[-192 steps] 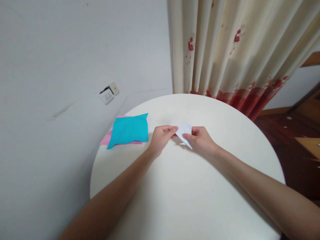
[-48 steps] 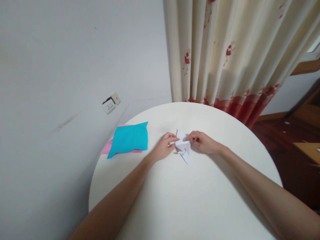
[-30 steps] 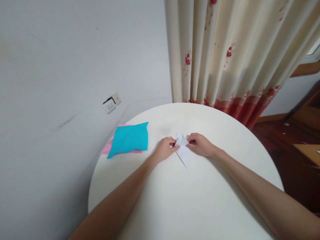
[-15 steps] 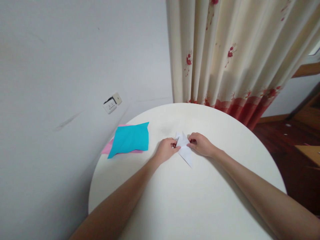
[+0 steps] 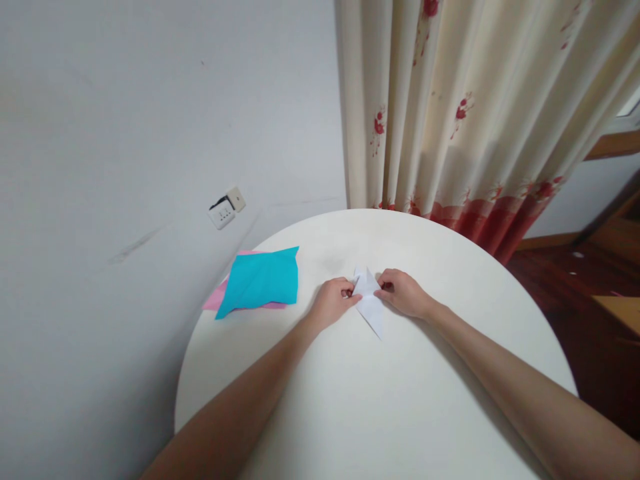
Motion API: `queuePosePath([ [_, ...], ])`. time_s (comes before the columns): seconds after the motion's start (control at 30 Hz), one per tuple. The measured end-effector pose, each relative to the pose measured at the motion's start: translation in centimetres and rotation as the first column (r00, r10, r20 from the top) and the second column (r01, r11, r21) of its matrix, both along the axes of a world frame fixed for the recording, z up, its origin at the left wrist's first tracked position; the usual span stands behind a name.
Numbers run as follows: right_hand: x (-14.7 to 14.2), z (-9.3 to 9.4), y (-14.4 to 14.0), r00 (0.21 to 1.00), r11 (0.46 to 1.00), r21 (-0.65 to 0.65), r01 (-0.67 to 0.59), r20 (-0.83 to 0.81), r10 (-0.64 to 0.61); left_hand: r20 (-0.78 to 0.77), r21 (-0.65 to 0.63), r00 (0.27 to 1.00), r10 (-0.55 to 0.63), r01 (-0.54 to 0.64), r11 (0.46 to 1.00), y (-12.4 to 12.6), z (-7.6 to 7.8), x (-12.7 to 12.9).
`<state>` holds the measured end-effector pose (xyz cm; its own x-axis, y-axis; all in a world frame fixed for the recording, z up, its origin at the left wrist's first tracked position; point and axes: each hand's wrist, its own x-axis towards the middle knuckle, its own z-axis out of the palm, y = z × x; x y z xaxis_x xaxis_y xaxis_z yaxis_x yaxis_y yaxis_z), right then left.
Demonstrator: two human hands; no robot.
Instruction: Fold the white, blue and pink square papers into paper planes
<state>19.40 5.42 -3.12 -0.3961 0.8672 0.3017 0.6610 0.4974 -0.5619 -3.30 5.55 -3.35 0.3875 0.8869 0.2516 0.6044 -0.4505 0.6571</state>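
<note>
A small folded white paper [image 5: 371, 305] lies flat on the round white table [image 5: 380, 407], its long point aimed toward me. My left hand [image 5: 334, 301] presses its fingertips on the paper's left edge. My right hand [image 5: 403, 293] pinches or presses the right edge. Both hands rest on the tabletop with the paper between them.
A turquoise paper sheet [image 5: 263, 280] lies on a pink sheet [image 5: 216, 297] at the table's left edge, near the grey wall. A wall socket [image 5: 226, 207] sits behind them. A cream curtain with red flowers [image 5: 465, 113] hangs behind the table. Wooden floor lies to the right.
The paper was held up in the air between both hands, then set down on the table. Over the last second both hands stay pressed on it with only slight shifts.
</note>
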Motion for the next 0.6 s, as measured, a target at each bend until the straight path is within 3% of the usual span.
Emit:
queuePosePath([
  [0.23, -0.2, 0.0, -0.1, 0.998, 1.0, -0.019, 0.014, -0.055, -0.015, 0.005, 0.013, 1.0, -0.016, 0.016, 1.0, -0.1, 0.2, 0.0],
  [0.4, 1.2, 1.3, -0.3, 0.983, 0.998, -0.048, 0.045, -0.177, -0.053, -0.01, -0.002, 1.0, 0.008, -0.008, 1.0, -0.1, 0.4, 0.1],
  [0.6, 1.6, 2.5, -1.6, 0.998, 0.986, -0.151, -0.064, -0.018, 0.062, -0.003, -0.004, 1.0, 0.002, -0.002, 1.0, -0.1, 0.3, 0.1],
])
